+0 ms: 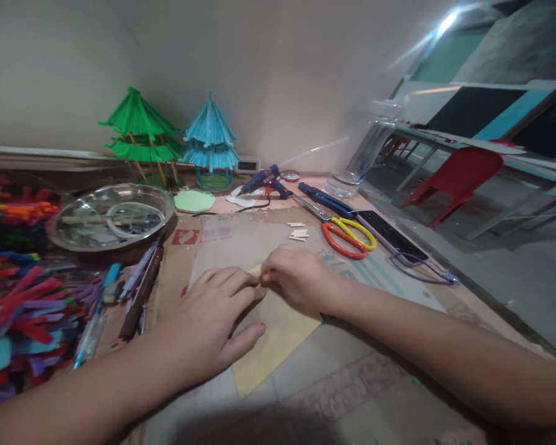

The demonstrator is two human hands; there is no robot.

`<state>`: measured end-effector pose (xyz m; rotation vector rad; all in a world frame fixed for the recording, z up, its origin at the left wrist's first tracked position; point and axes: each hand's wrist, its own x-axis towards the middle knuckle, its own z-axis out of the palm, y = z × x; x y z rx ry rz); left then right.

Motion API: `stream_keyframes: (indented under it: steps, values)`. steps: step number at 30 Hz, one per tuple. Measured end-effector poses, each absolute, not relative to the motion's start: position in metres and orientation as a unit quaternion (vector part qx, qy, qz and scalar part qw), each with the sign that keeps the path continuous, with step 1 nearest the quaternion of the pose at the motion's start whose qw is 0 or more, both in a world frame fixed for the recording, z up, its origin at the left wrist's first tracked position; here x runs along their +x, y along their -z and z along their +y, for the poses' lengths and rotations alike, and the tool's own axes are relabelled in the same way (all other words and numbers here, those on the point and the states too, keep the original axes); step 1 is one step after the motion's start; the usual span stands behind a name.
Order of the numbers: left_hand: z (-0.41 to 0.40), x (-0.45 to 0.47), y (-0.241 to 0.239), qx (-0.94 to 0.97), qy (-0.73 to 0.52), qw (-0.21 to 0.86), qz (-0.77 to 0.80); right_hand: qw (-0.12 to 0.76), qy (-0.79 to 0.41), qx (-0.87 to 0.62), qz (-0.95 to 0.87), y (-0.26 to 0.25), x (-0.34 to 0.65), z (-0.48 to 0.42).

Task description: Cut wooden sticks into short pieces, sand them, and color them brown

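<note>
A sheet of yellow paper (282, 337) lies at an angle on the covered work surface, partly hidden under both hands. My left hand (217, 315) rests on its left side with the fingers stretched out and the thumb apart. At the paper's far edge, the bent fingers of my right hand (296, 275) are closed in a pinch, their tips close to my left fingertips. Several short pale sticks (298, 232) lie just beyond my right hand. Scissors (347, 238) with red and yellow handles lie to the right of them.
Green (139, 133) and blue (210, 139) pagoda-like models stand by the wall. A glue gun (266, 179), a clear bottle (361, 154) and a dark phone (389, 235) lie or stand behind. Colourful fuzzy strips (18, 309), pens (92, 327) and a clear dish (113, 216) fill the left.
</note>
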<state>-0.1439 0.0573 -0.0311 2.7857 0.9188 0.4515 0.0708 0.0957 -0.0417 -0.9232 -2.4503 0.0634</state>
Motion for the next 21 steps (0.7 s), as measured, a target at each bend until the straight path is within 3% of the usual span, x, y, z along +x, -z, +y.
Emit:
stream_keyframes:
  steps: [21]
  values:
    - [0.0573,-0.1426,0.0287,0.936,-0.133,0.083,0.316,0.268,0.032,-0.311,-0.911,0.0418,0.0731,0.0945]
